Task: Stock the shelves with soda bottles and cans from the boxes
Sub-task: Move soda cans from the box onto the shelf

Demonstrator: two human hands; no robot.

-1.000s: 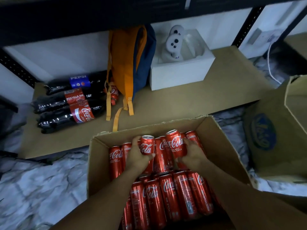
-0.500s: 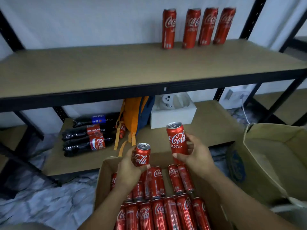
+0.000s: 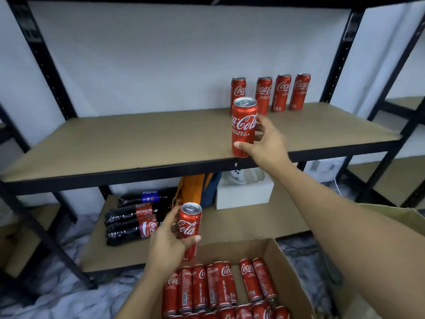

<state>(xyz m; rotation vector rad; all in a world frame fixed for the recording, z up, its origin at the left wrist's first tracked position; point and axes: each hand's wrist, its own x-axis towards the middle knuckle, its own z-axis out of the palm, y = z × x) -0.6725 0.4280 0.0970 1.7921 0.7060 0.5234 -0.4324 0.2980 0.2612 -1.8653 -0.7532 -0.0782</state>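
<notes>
My right hand (image 3: 264, 143) grips a red Coca-Cola can (image 3: 243, 125) upright, at the front edge of the middle shelf (image 3: 138, 143). Several red cans (image 3: 281, 93) stand in a row at the back right of that shelf. Lower down, my left hand (image 3: 167, 242) holds a second red can (image 3: 189, 226) upright above the open cardboard box (image 3: 282, 265). Inside the box lie many more red cans (image 3: 218, 288). Dark soda bottles (image 3: 135, 217) rest on their sides on the bottom shelf at the left.
An orange and blue backpack (image 3: 197, 187) and a white box (image 3: 246, 194) sit on the bottom shelf (image 3: 253, 224). Black uprights (image 3: 41, 58) frame the rack. Another cardboard box (image 3: 395, 212) stands at the right. The floor is marbled white.
Both hands lifted one can each out of the box. My right hand rose to the middle shelf's front edge; my left hand rose a little. The view tilted up.
</notes>
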